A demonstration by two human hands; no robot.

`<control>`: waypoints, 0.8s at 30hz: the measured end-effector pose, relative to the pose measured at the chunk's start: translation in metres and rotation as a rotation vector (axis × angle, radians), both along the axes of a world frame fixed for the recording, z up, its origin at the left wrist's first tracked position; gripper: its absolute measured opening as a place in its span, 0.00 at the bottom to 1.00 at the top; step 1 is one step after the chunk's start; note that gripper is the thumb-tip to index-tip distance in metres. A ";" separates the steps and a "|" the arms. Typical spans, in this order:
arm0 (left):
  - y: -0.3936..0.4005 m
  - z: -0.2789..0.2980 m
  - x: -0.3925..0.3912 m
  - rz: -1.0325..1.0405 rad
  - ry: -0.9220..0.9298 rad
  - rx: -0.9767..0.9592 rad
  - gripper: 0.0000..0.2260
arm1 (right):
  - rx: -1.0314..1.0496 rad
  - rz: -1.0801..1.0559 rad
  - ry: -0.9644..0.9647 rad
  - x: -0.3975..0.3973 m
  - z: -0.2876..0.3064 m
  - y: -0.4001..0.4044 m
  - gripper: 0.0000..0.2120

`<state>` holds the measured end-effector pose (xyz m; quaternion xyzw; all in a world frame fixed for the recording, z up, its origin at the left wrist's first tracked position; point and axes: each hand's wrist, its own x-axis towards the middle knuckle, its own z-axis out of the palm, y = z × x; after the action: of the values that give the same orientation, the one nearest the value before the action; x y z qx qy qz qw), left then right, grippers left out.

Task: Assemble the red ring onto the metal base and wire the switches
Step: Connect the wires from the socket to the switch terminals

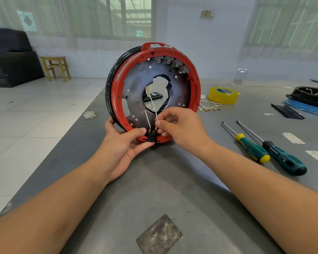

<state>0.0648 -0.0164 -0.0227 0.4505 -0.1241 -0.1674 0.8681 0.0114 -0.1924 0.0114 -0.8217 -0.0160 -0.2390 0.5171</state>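
Note:
The red ring (194,74) stands on edge on the grey table, fitted around the round metal base (134,83) with a jagged centre hole. Several grey switches (173,62) line its upper inner rim. A small black switch (151,136) sits in the ring's bottom edge. My left hand (121,143) cups the ring's lower left and its thumb presses by the black switch. My right hand (178,125) pinches a white wire (153,105) just above its brass terminal at the switch. A second white wire (147,119) is plugged in beside it.
Two green-handled screwdrivers (253,145) lie to the right. A yellow tape roll (223,95) and loose terminal wires (210,107) sit behind them. A black part on a blue ring (308,101) is at the far right. A wooden stool (55,67) stands on the floor.

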 end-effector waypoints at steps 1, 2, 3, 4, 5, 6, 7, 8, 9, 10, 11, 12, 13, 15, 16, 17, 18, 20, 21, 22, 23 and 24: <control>0.000 0.000 0.000 -0.004 -0.001 0.000 0.32 | 0.004 0.004 -0.008 0.000 0.000 0.001 0.04; 0.000 0.000 0.000 -0.007 -0.001 0.000 0.32 | 0.007 0.009 -0.015 0.000 0.001 0.001 0.04; 0.000 0.000 -0.001 -0.008 -0.002 0.002 0.32 | 0.008 0.014 -0.019 -0.001 0.001 0.001 0.05; 0.000 0.000 0.000 -0.008 -0.002 0.003 0.32 | 0.008 0.018 -0.022 -0.001 0.001 0.002 0.05; -0.001 0.000 0.000 -0.010 -0.002 0.003 0.32 | 0.008 0.022 -0.023 -0.001 0.001 0.002 0.04; -0.001 0.001 0.000 -0.012 0.001 0.001 0.32 | 0.005 0.024 -0.024 -0.001 0.000 0.002 0.04; -0.001 0.001 0.000 -0.014 0.004 -0.001 0.32 | 0.001 0.024 -0.026 0.000 0.000 0.002 0.04; -0.001 0.001 0.000 -0.015 0.006 -0.002 0.32 | -0.004 0.022 -0.028 0.000 -0.001 0.002 0.03; 0.000 0.001 0.000 -0.016 0.006 -0.001 0.32 | -0.009 0.018 -0.030 0.000 -0.001 0.002 0.03; 0.000 0.001 -0.001 -0.016 0.006 0.001 0.32 | -0.014 0.013 -0.032 0.000 -0.001 0.001 0.03; 0.000 0.001 -0.001 -0.017 0.005 0.004 0.32 | -0.018 0.007 -0.034 0.000 -0.001 0.001 0.03; 0.000 0.001 -0.001 -0.017 0.005 0.006 0.32 | -0.020 0.002 -0.033 0.000 -0.001 0.000 0.04; 0.000 0.001 -0.001 -0.018 0.004 0.009 0.32 | -0.024 -0.002 -0.032 0.000 -0.001 -0.001 0.04; 0.000 0.001 -0.001 -0.020 0.003 0.011 0.32 | -0.034 -0.009 -0.028 0.000 -0.001 -0.001 0.04; 0.000 0.001 0.000 -0.021 0.003 0.012 0.32 | -0.038 -0.010 -0.025 0.000 -0.001 -0.002 0.04; 0.000 0.001 0.000 -0.022 0.003 0.012 0.33 | -0.041 -0.011 -0.023 0.000 -0.001 -0.002 0.03; 0.000 0.001 0.000 -0.021 0.003 0.013 0.33 | -0.043 -0.010 -0.022 0.000 -0.001 -0.001 0.03; 0.000 0.000 0.001 -0.020 0.002 0.015 0.33 | -0.054 -0.011 -0.018 0.000 -0.002 -0.001 0.02; 0.000 0.000 0.001 -0.020 0.002 0.014 0.33 | -0.061 -0.013 -0.016 0.000 -0.002 -0.001 0.02; 0.000 -0.001 0.002 -0.021 0.001 0.013 0.33 | -0.067 -0.014 -0.015 0.000 -0.002 -0.001 0.02; 0.000 -0.001 0.002 -0.021 0.001 0.012 0.33 | -0.074 -0.014 -0.013 0.000 -0.002 -0.001 0.02; 0.001 -0.002 0.002 -0.022 0.001 0.011 0.33 | -0.079 -0.015 -0.012 0.000 -0.002 0.000 0.02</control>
<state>0.0671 -0.0155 -0.0246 0.4541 -0.1278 -0.1777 0.8637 0.0111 -0.1929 0.0094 -0.8402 -0.0224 -0.2469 0.4822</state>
